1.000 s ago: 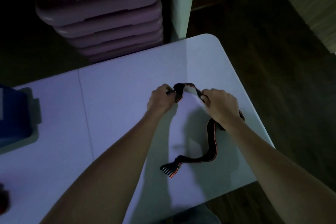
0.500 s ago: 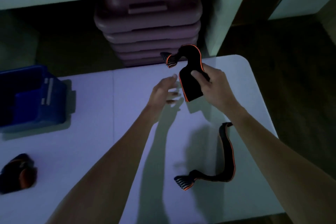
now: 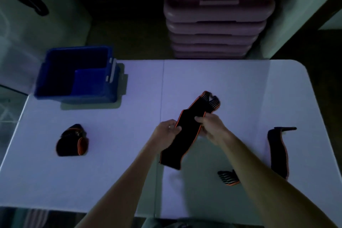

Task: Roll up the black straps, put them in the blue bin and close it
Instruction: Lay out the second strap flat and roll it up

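A black strap with orange edging (image 3: 187, 127) hangs slanted above the white table (image 3: 118, 172), its striped end pointing away from me. My left hand (image 3: 167, 129) pinches its left edge and my right hand (image 3: 211, 126) grips its right edge. A second black strap (image 3: 277, 152) lies unrolled on the table at the right, its striped end (image 3: 228, 177) poking out from under my right forearm. A rolled black strap (image 3: 72, 141) sits on the table at the left. The blue bin (image 3: 77, 75) stands open at the table's far left, with no lid in view.
A stack of purple plastic cases (image 3: 216, 22) stands under a shelf beyond the table's far edge. The table's rounded right corner (image 3: 303, 68) borders dark floor. A seam (image 3: 161, 116) runs down the tabletop's middle.
The view has shifted so the bin and rolled strap are fully in sight. The strap, held only by my right hand before, is now lower and gripped by both hands.
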